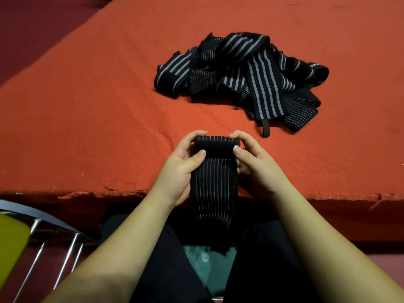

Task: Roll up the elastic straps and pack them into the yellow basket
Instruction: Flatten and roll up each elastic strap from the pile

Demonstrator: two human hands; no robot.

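Centrally, just above the near edge of the table [91,119], a black elastic strap [215,182] with thin pale lengthwise lines was held between both hands. Its far end had been turned over into a short, plump roll, and the rest hung down as a flat ribbed band past the table edge toward the lap, ending in a frayed, uneven hem. The left hand [181,169] was curled round the left end of the roll, thumb pressed on the top face and fingers wrapped behind. The right hand [253,165] was closed on the right end in the same way, thumb on top, fingertips hooked over the far side.

The table was covered in a coarse orange-red cloth, nubbly in texture, its near edge worn and torn in places. Farther back and to the right, well apart from the hands, a loose heap of straps [242,77] lay tangled: broad black bands with bold grey stripes, mixed with finer-lined pieces, and one narrow black loop trailing toward the hands. A wide bare stretch of cloth was left open to the left of the heap and between heap and hands.

At the lower left, a yellow, smooth-surfaced object [11,239] was partly seen beside the thin metal rods of a chair [54,248]; whether it was the basket could not be told.
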